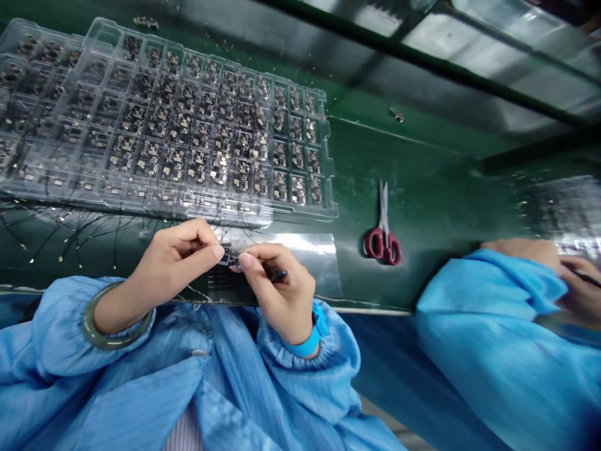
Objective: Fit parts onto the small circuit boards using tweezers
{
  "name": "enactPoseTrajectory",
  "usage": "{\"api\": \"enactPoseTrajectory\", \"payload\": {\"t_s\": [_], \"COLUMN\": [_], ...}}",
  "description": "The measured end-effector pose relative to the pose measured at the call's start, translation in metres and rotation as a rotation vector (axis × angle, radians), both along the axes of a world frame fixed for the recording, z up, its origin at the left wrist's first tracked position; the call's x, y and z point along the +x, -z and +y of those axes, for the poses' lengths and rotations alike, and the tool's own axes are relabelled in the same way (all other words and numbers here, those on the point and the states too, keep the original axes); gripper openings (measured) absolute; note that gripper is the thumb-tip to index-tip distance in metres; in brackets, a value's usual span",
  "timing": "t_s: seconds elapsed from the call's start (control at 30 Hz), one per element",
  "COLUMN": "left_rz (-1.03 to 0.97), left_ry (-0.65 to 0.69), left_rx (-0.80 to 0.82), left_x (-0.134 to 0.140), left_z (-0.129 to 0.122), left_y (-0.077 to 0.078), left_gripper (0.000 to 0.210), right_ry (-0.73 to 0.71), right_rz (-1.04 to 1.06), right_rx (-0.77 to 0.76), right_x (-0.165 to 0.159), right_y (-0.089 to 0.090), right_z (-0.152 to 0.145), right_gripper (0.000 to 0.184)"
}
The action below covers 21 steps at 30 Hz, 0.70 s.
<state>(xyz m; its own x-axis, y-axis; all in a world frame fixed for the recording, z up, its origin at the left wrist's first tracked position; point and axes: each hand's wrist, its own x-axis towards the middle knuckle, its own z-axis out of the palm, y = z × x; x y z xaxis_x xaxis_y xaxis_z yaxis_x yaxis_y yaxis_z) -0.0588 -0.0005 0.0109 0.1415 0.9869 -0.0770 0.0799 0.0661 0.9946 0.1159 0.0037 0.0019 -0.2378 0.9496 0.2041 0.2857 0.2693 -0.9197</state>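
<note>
My left hand [176, 260] is closed, thumb and index fingertips pinched at the left edge of a small dark circuit board [226, 257]. From the other side, my right hand [279, 285] pinches close to the board's right edge. A black, thin, rod-like tool [278, 275] is tucked in my right fingers; its kind cannot be made out. Beneath both hands lies a clear plastic sheet [322, 263] with dark strips on it near the board. My fingertips hide parts of the board.
Clear compartment trays [332, 203] full of small circuit boards stand behind my hands. Thin black cables [79, 241] stick out at their front left. Red-handled scissors [384, 235] lie to the right on the green table [357, 163]. A co-worker's blue sleeve [493, 300] is further right.
</note>
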Motion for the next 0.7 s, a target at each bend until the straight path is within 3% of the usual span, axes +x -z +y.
{"api": "enactPoseTrajectory", "payload": {"t_s": [0.1,0.17,0.2,0.3,0.4,0.57,0.7], "left_rz": [0.008,0.036,0.045,0.080,0.236,0.431,0.346], "left_ry": [0.013,0.000,-0.017,-0.067,-0.061,0.099,0.188], "left_rx": [0.039,0.086,0.139,0.412,0.631,0.593,0.594], "left_x": [-0.001,0.001,0.002,0.004,0.004,-0.002,-0.004], "left_z": [-0.002,-0.004,-0.006,-0.008,-0.006,-0.001,-0.002], "left_y": [0.001,0.005,0.007,0.014,0.015,0.014,0.020], "left_gripper": [0.017,0.006,0.004,0.025,0.020,0.015,0.012], "right_ry": [0.008,0.030,0.036,0.027,0.024,-0.067,-0.112], "right_rz": [-0.044,-0.084,-0.105,-0.133,-0.136,-0.247,-0.339], "right_rx": [0.162,0.249,0.278,0.316,0.356,0.482,0.591], "right_x": [0.001,0.002,0.003,0.004,0.006,0.014,0.027], "right_y": [-0.002,-0.005,-0.006,-0.008,-0.008,-0.003,0.005], "right_z": [-0.001,-0.002,-0.002,-0.003,-0.003,-0.002,-0.009], "right_gripper": [0.005,0.008,0.009,0.011,0.011,0.019,0.033]}}
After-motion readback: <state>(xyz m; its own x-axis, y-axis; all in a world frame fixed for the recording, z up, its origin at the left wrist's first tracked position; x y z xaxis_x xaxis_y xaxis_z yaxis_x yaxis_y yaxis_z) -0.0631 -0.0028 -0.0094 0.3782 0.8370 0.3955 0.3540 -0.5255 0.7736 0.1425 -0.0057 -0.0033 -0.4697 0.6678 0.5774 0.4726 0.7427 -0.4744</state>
